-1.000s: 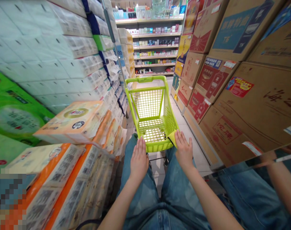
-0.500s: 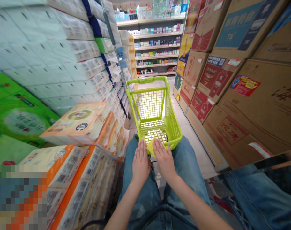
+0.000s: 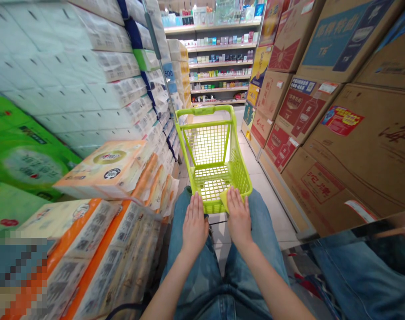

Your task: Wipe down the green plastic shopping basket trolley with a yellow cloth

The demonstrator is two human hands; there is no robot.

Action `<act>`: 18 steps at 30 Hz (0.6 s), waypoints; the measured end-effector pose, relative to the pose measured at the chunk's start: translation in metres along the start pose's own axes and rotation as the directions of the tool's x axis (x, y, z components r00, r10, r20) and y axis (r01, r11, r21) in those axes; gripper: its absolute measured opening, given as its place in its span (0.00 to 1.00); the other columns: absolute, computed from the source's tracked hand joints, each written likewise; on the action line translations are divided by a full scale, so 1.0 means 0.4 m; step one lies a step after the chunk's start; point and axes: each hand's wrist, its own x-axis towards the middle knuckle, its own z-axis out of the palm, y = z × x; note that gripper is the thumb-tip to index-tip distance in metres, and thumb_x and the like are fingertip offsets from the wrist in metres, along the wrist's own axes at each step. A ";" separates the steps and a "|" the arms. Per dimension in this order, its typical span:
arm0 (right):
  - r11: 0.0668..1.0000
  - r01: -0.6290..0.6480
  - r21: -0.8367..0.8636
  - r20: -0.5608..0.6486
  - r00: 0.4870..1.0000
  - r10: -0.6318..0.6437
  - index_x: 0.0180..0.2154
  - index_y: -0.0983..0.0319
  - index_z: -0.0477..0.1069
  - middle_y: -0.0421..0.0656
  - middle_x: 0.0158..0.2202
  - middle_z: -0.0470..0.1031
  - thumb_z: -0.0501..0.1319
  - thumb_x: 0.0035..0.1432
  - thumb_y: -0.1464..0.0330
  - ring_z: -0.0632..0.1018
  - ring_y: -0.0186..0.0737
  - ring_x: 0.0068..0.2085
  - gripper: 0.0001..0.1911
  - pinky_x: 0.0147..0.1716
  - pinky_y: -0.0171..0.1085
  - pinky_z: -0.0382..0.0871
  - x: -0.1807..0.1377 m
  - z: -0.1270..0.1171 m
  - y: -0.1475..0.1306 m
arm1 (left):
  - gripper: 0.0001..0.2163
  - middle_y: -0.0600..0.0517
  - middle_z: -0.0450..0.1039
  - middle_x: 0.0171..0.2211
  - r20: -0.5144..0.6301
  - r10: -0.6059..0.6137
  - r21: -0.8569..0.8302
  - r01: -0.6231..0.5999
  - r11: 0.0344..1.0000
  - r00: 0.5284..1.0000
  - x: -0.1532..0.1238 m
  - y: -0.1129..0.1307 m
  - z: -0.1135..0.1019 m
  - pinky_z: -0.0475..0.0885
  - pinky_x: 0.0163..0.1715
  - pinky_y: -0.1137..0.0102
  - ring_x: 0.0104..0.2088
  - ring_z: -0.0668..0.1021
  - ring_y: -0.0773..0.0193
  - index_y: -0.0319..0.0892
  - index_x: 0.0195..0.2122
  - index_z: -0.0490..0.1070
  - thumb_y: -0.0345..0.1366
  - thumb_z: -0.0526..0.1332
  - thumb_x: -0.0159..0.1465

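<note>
A small lime-green shopping cart (image 3: 212, 146) stands in the aisle in front of my knees, its basket holding nothing I can see. My right hand (image 3: 238, 218) lies flat with fingers stretched on a yellow cloth (image 3: 223, 198) pressed against the cart's near rim. My left hand (image 3: 195, 223) rests flat and open on my left knee in blue jeans, just short of the cart's near edge, holding nothing.
Stacked tissue and paper packs (image 3: 105, 169) wall the left side close to my leg. Brown cardboard cartons (image 3: 339, 133) are piled along the right. Product shelves (image 3: 219, 62) close the aisle's far end. Tiled floor (image 3: 275, 213) shows beside the cart.
My right hand with the yellow cloth slid left along the cart's near rim from the right corner, then back a little to the right. My left hand stayed on my knee.
</note>
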 end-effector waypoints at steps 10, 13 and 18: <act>0.973 0.205 0.103 0.056 0.976 -0.211 0.68 0.61 0.54 0.45 0.69 0.59 0.47 0.58 0.82 0.57 0.42 0.71 0.37 0.70 0.53 0.40 -0.025 0.010 -0.045 | 0.40 0.36 0.44 0.72 -0.005 0.011 0.000 -0.011 1.000 1.000 -0.006 -0.003 0.001 0.59 0.67 0.52 0.72 0.47 0.51 0.36 0.72 0.27 0.25 0.52 0.65; 0.985 0.172 0.027 0.012 0.985 -0.172 0.69 0.60 0.51 0.46 0.68 0.62 0.48 0.56 0.83 0.57 0.42 0.70 0.40 0.69 0.55 0.40 -0.024 -0.012 0.073 | 0.40 0.37 0.43 0.72 0.004 0.002 -0.003 -0.002 1.000 1.000 -0.004 -0.002 0.001 0.58 0.67 0.52 0.72 0.48 0.51 0.36 0.72 0.27 0.25 0.52 0.64; 0.998 -0.039 -0.041 -0.045 0.998 0.037 0.70 0.59 0.49 0.45 0.68 0.62 0.48 0.51 0.84 0.59 0.44 0.69 0.45 0.68 0.59 0.44 -0.014 -0.027 0.166 | 0.41 0.37 0.45 0.72 0.004 -0.002 -0.001 0.002 1.000 1.000 0.001 0.004 -0.001 0.57 0.68 0.53 0.72 0.48 0.52 0.35 0.72 0.27 0.24 0.53 0.63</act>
